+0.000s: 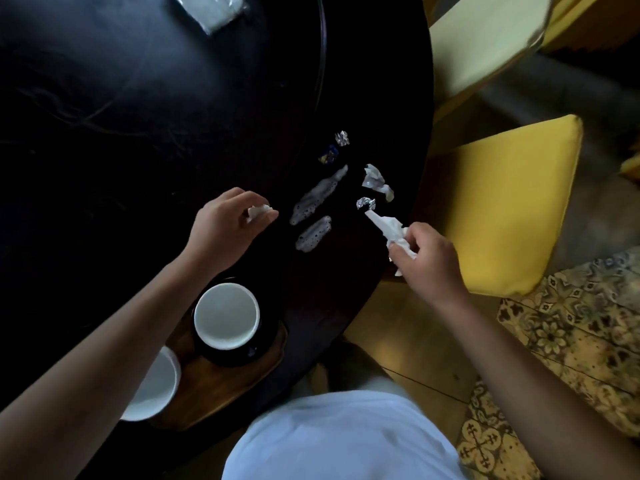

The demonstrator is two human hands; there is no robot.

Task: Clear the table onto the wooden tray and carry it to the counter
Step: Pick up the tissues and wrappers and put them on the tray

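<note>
On the round black table (138,116), my left hand (225,226) pinches a small crumpled white paper scrap (258,211). My right hand (426,261) grips a twisted white napkin (388,226) just above the table's right edge. Between the hands lie two foamy white smears (317,199), a foil bit (365,203), a crumpled white wrapper (375,181), a blue wrapper (329,155) and another foil bit (342,137). The wooden tray (221,386) sits at the near edge under my left forearm. It carries a white cup on a dark saucer (227,317) and a second white cup (156,386).
A clear plastic packet (211,8) lies at the table's far side. A yellow cushioned chair seat (509,209) stands right of the table, with a pale yellow chair (485,43) behind it. Patterned floor tiles (554,341) are at the lower right.
</note>
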